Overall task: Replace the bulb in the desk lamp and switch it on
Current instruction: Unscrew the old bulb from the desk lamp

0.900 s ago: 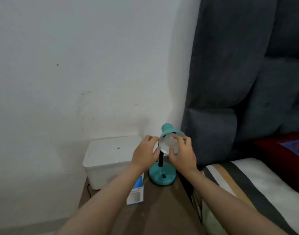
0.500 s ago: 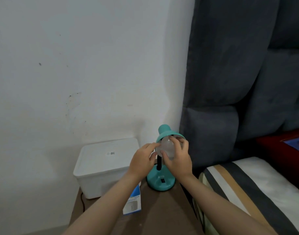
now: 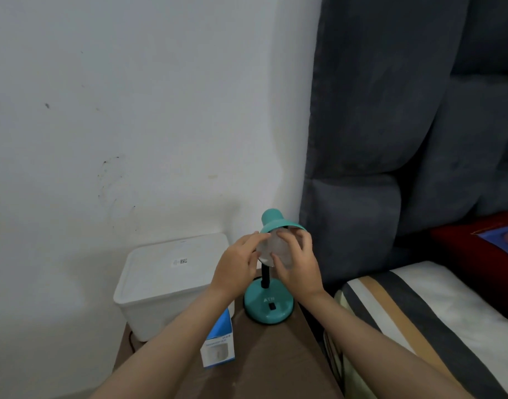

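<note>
The teal desk lamp stands on the brown counter, hard against the wall corner beside the grey padded headboard. Raised letters on its round base read "ATR", with a black rocker switch just below them. The black stem rises roughly upright; the shade tilts so that its opening faces down and toward the camera.

The frosted white bulb sits in the shade's mouth, its rounded end pointing out toward the viewer and its long axis following the shade's tilt. Its base is hidden inside the shade.

The right hand grips the bulb, fingers spread over its right and front. The left hand is partly curled, its fingertips touching the bulb's left edge at the shade rim.

A white lidded box stands left of the lamp, with a small barcode label whose print is too small to read. A blue and white carton lies near the left forearm; its lettering is illegible. A striped bed cover lies at right.
</note>
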Demonstrator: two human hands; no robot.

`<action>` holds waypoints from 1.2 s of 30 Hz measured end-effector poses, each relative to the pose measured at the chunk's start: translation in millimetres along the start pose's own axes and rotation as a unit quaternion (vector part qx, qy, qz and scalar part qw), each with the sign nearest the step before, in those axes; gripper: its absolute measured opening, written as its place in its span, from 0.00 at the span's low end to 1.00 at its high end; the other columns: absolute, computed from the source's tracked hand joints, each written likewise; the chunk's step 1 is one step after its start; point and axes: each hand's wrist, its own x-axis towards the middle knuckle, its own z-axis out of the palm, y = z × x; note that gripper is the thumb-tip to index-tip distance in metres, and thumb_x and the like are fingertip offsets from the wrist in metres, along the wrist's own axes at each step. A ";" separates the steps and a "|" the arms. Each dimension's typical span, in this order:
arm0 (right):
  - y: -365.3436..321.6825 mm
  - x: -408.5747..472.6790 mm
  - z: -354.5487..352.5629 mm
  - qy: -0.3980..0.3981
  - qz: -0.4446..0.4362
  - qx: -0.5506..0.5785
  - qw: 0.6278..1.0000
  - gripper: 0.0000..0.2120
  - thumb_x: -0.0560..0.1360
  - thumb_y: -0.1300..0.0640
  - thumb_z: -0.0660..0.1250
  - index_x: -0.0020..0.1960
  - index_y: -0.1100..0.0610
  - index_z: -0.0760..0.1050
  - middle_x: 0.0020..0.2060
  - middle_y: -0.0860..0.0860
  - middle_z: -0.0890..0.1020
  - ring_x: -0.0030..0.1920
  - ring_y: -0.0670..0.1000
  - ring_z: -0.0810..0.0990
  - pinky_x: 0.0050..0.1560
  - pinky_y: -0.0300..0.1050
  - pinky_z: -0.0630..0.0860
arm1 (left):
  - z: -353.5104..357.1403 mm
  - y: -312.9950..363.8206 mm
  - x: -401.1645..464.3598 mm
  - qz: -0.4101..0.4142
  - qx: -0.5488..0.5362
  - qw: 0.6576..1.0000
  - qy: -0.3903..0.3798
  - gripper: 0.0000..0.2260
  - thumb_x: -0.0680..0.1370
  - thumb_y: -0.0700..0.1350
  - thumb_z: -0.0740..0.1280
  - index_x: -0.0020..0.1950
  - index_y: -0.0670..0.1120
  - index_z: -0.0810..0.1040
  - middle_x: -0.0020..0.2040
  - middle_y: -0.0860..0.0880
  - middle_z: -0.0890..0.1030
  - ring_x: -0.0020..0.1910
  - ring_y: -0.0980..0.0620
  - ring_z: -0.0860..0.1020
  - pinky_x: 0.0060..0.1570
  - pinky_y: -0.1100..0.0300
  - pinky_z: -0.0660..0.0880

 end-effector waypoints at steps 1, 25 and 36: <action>1.4 0.7 -0.8 -0.008 -0.011 -0.008 1.000 0.22 0.71 0.59 0.70 0.63 0.52 0.69 0.63 0.55 0.67 0.60 0.56 0.74 0.54 0.53 0.79 | -1.0 -0.4 1.0 -0.001 -0.008 1.000 0.000 0.20 0.73 0.31 0.64 0.62 0.49 0.74 0.56 0.46 0.80 0.50 0.50 0.79 0.50 0.54 0.78; -10.8 -11.0 -2.8 0.055 0.054 -0.001 0.997 0.27 0.70 0.53 0.73 0.66 0.51 0.69 0.64 0.53 0.70 0.60 0.50 0.74 0.48 0.41 0.76 | -6.0 5.4 4.7 -0.041 -0.020 0.998 -0.042 0.21 0.72 0.31 0.65 0.58 0.53 0.74 0.48 0.48 0.81 0.40 0.50 0.80 0.45 0.52 0.78; -7.4 -5.7 -4.0 0.005 -0.008 -0.078 0.997 0.26 0.68 0.67 0.70 0.62 0.47 0.74 0.64 0.54 0.73 0.59 0.60 0.73 0.45 0.50 0.80 | -6.3 6.5 3.5 -0.048 -0.015 0.998 -0.038 0.21 0.72 0.31 0.65 0.58 0.52 0.75 0.48 0.49 0.80 0.39 0.52 0.79 0.45 0.57 0.77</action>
